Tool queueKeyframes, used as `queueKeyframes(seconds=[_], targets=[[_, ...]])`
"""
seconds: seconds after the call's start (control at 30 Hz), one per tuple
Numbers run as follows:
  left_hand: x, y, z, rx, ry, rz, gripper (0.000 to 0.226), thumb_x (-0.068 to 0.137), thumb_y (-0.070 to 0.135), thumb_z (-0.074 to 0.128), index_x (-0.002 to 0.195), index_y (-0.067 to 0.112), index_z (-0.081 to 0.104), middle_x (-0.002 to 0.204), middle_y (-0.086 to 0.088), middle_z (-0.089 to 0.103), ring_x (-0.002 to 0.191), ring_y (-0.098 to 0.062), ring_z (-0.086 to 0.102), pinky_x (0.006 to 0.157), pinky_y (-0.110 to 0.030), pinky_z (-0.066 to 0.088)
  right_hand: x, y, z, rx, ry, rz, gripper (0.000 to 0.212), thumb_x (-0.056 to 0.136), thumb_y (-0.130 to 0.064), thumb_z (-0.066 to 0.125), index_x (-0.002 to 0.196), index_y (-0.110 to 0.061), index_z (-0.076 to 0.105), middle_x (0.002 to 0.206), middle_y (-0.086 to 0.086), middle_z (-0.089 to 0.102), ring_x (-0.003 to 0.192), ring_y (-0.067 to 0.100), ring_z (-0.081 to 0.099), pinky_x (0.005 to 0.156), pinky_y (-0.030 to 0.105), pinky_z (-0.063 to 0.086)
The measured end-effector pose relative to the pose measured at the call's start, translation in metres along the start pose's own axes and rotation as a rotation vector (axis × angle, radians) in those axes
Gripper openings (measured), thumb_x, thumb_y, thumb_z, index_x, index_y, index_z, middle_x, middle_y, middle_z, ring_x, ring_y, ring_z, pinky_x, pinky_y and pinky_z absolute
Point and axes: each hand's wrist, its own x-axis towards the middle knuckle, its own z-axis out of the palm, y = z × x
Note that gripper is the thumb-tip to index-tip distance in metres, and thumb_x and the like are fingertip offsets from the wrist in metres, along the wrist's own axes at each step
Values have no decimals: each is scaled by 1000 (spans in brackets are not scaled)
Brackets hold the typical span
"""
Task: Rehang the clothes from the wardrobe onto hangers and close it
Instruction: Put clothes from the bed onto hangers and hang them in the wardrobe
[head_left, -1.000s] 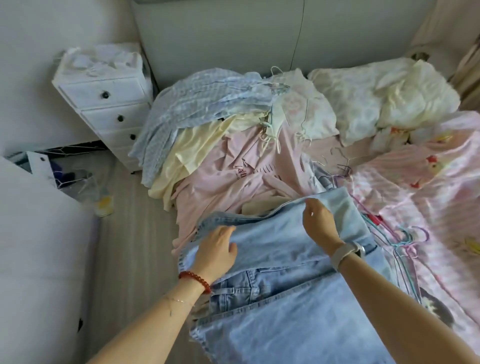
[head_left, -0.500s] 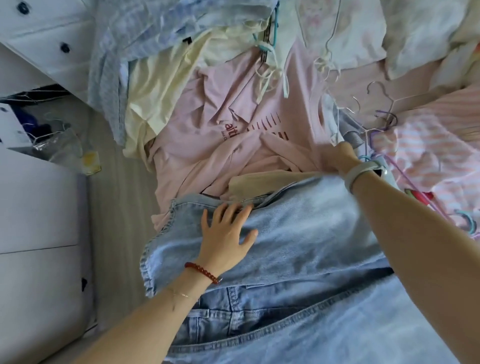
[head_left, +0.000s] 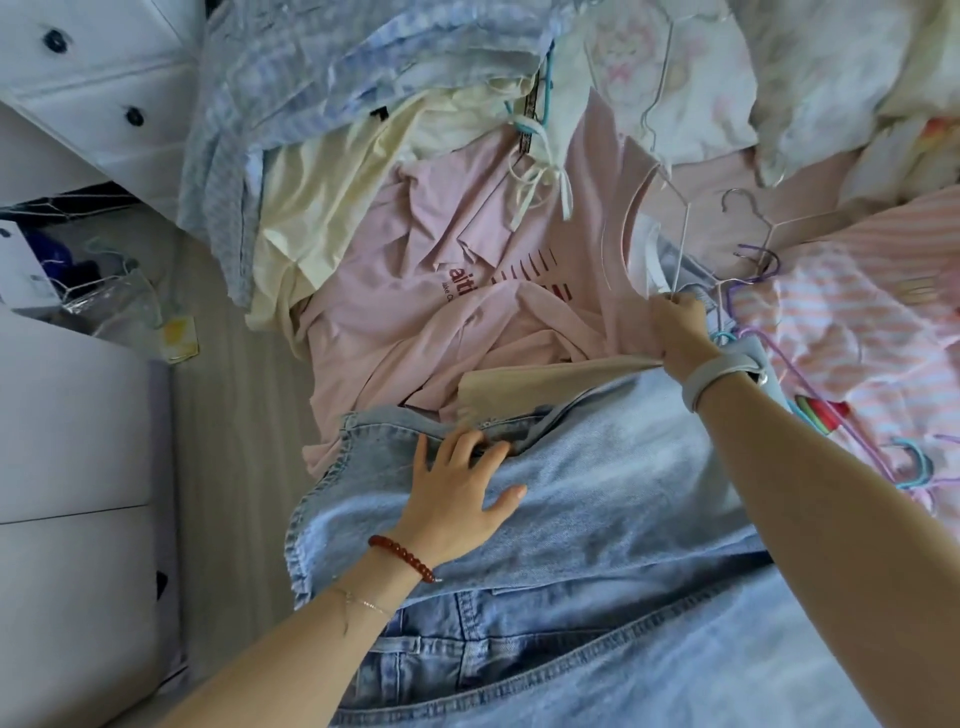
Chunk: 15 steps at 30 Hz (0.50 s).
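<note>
Two hands are at work on the bed: the left hand (head_left: 457, 499) is pressed flat, fingers spread, on the folded jeans (head_left: 597, 519), whose long axis runs left to right; a white wire hanger (head_left: 684, 228), hook pointing away, is pinched by the right hand (head_left: 678, 332) over the pink T-shirt (head_left: 415, 291).

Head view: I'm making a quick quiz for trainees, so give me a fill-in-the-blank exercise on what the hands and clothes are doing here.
1. The left hand lies flat on the ____ garment.
2. The right hand grips a white wire ____.
3. The T-shirt with dark red lettering is ____ in colour.
4. A red bead bracelet sits on the ____ wrist.

Missing words: denim; hanger; pink; left
</note>
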Motion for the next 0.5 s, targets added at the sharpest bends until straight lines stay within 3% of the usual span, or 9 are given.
queueKeyframes(seconds=[0.13, 0.23, 0.33, 0.5], targets=[[-6, 0, -2, 11, -12, 6, 53, 93, 52, 33, 141, 30, 28, 146, 3, 22, 139, -13, 12, 114, -51, 6, -33, -24, 7, -95, -34, -158, 29, 96, -10, 29, 82, 0, 53, 80, 12, 46, 60, 19, 40, 54, 27, 31], [-14, 1, -6, -50, -5, 21, 49, 95, 45, 36, 140, 29, 29, 146, 3, 22, 139, -11, 11, 112, -42, 18, -63, -39, 9, -63, 55, -168, 35, 94, -5, 27, 60, -6, 34, 72, 8, 44, 72, 22, 42, 60, 32, 33], [-27, -2, -15, -191, -25, 48, 45, 97, 40, 37, 140, 28, 33, 149, 5, 22, 142, -10, 7, 112, -35, 19, -96, -39, 3, 249, 148, -112, 31, 93, -11, 28, 63, -7, 35, 60, 3, 32, 55, 15, 30, 51, 30, 24], [-50, -6, -30, -251, -163, 77, 46, 98, 36, 37, 143, 30, 30, 154, 9, 12, 143, -9, -4, 114, -42, 19, -137, -29, -21, 395, 213, -30, 36, 92, -11, 29, 57, -10, 33, 56, 1, 30, 52, 13, 27, 51, 28, 25]])
